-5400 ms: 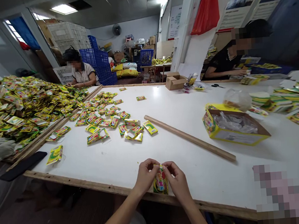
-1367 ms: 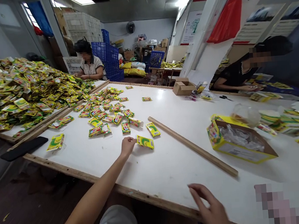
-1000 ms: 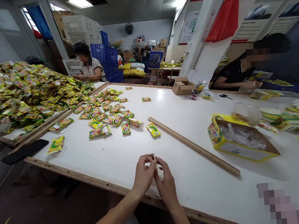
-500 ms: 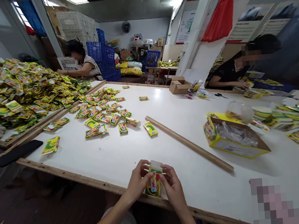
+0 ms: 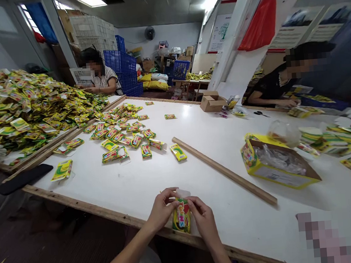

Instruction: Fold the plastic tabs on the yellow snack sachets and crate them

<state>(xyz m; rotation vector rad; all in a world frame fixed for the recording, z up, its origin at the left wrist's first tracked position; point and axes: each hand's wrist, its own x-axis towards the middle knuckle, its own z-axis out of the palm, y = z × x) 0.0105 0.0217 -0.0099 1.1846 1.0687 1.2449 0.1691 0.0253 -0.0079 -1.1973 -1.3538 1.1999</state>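
Observation:
At the table's near edge, a small yellow-green printed carton (image 5: 181,217) stands between both hands, its pale end flap (image 5: 183,193) raised at the top. My left hand (image 5: 164,207) grips the carton's upper left side, thumb on the printed front and fingers behind. On the other side my right hand (image 5: 202,215) pinches the upper right corner near the flap. What is inside the carton cannot be seen. Beyond the hands, a single yellow carton (image 5: 178,152) lies flat beside a long wooden strip (image 5: 224,170).
Several similar cartons (image 5: 124,139) lie scattered at left, before a large heap (image 5: 33,106) behind a wooden rail. A display box (image 5: 282,175) with clear plastic bags stands at right. A black phone-like slab (image 5: 24,179) rests on the left edge. Two people work across the table.
The fingers of both hands have closed in at the carton's top, and its flap tilts differently. The camera view has shifted slightly. The person at back left has drawn their arms in.

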